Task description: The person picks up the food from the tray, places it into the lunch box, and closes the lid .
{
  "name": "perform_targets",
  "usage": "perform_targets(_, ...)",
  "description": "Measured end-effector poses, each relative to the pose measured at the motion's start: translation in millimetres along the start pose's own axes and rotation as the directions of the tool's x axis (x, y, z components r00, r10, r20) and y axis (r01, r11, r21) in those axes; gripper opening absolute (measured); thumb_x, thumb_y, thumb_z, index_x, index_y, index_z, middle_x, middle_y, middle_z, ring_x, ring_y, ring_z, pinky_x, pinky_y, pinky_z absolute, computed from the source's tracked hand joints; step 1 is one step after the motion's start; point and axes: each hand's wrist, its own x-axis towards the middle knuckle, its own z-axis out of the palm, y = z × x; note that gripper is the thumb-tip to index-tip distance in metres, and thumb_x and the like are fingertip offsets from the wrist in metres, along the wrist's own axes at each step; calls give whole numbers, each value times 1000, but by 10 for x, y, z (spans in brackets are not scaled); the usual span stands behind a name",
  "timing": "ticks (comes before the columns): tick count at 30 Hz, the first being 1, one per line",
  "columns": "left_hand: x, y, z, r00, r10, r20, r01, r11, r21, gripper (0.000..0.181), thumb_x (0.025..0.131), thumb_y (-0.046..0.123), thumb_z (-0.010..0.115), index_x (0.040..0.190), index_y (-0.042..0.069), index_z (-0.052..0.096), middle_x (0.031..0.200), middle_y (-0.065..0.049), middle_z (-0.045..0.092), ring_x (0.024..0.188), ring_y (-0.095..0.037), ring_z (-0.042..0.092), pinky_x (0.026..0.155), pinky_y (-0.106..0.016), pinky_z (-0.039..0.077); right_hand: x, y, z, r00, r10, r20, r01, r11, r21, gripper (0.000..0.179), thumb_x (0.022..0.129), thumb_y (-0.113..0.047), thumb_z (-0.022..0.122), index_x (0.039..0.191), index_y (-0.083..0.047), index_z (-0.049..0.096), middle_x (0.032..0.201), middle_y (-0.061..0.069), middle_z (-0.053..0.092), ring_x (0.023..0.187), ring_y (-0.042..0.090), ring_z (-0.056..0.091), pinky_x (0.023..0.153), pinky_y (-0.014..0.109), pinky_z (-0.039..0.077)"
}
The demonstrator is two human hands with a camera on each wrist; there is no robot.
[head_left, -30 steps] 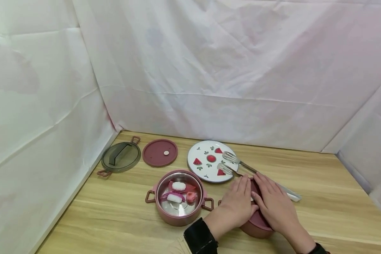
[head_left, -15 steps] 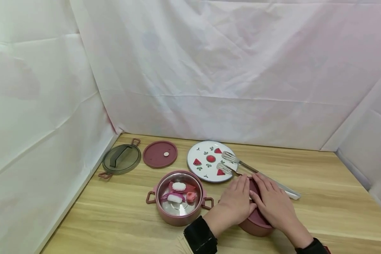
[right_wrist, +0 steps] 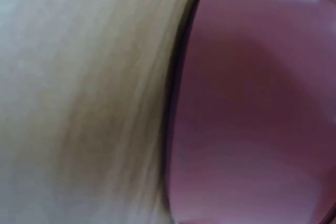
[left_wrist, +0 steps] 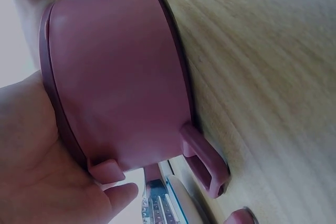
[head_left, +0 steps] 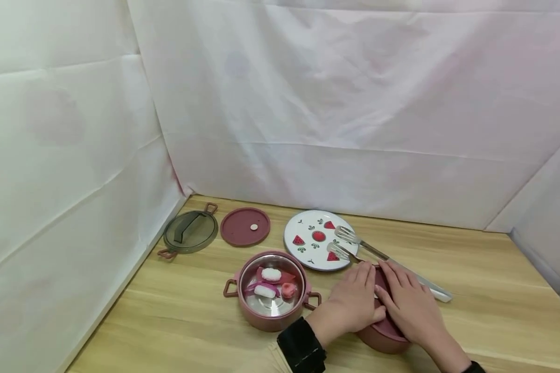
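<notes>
A dark pink pot (head_left: 381, 342) stands on the table at the lower right of the head view, with a matching flat lid (head_left: 387, 327) on top. My left hand (head_left: 354, 303) rests on the lid's left side with fingers straight. On its right side lies my right hand (head_left: 413, 306), also with extended fingers. Between them the middle of the lid is mostly covered. In the left wrist view the pot's wall (left_wrist: 121, 77) and a side handle (left_wrist: 207, 163) show below my palm. The right wrist view is filled by the pot's wall (right_wrist: 252, 108) and the tabletop.
Left of the hands is an open two-handled pot (head_left: 271, 324) holding toy food pieces (head_left: 271, 275). Behind lie a glass lid (head_left: 191, 233), a round pink lid (head_left: 245, 228) and a watermelon-pattern plate (head_left: 319, 238), with metal tongs (head_left: 375, 252) across it. White cloth (head_left: 308, 103) hangs behind.
The head view has shifted slightly, so the whole scene sits a bit further right. Both hands stay on the lid of the pot.
</notes>
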Motion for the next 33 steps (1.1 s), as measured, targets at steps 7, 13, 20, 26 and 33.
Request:
perform_targets(7,24,24,3,1000,8,-8,-8,1000,5,78,99,65,35,160,17,21,167,2,19,155,-9,15,124,-19,21,-17,31,-11,1000,9,24,-9,1000,20,61,105,-47,41,153,-8,37,155,17,39,140,40,35,94,71,42)
perform_targets(13,9,30,17,1000,-2,-20,1,999,-37,77,99,64,37,160,18,22,167,3,19,155,-10,16,124,-22,24,-22,30,-10,1000,8,23,-9,999,35,62,105,-46,41,153,-8,37,156,16,38,140,41,36,96,73,40)
perform_targets(20,-17,20,33,997,-33,-70,28,996,-83,77,98,64,41,160,23,21,165,4,22,154,-11,20,122,-26,31,-12,34,-28,1000,-19,21,19,1000,17,61,104,-43,47,153,-7,39,157,17,39,140,42,37,102,72,38)
perform_targets(26,-45,-1,4,994,-71,-80,63,993,-102,80,96,69,39,160,25,19,165,5,22,154,-14,20,122,-28,31,37,36,-62,999,-31,20,30,999,36,60,101,-40,54,150,-5,43,154,24,39,136,48,39,101,72,38)
perform_targets(33,-108,-180,-97,991,-95,-95,80,985,-153,88,90,77,42,160,28,20,165,9,23,153,-17,24,124,-47,28,116,-66,-196,998,-57,9,56,993,106,63,101,-43,55,151,-6,42,157,23,35,139,48,35,108,69,30)
